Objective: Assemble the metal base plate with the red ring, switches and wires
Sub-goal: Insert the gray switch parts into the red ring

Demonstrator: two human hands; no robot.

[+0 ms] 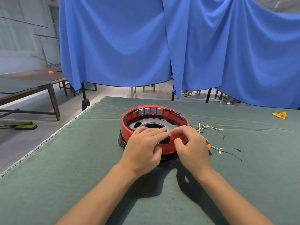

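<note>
Two bare forearms reach forward from the bottom edge over a table (65,184) covered in dull green cloth. The left hand (142,148) lies on the near side of the red ring (125,129), its fingers (155,132) fairly straight and laid flat over the rim, thumb against the ring's outer wall beside a dark rectangular opening. The right hand (191,145) sits just beside it, touching the same near rim; its fingers are curled and its thumb and forefinger seem to pinch a small pale piece at the rim, though what that piece is cannot be told. Both hands hide the near part of the ring. The ring stands upright near the middle of the table on a glossy black base (121,142). Inside it lies the round metal base plate (138,123) with dark cut-outs. Four grey switches (150,110) stand side by side against the far inner wall. Just right of the right hand, an orange tool handle (208,144) pokes out from behind the wrist. Near it on the cloth lie loose wires (209,128), white and dark, with small brass terminals. Further right, well apart, lies a crumpled yellow scrap (280,114). Beyond the table hang blue curtains (113,46) on dark stands. To the far left are wooden tables (29,83), one carrying a small orange object (51,72).
</note>
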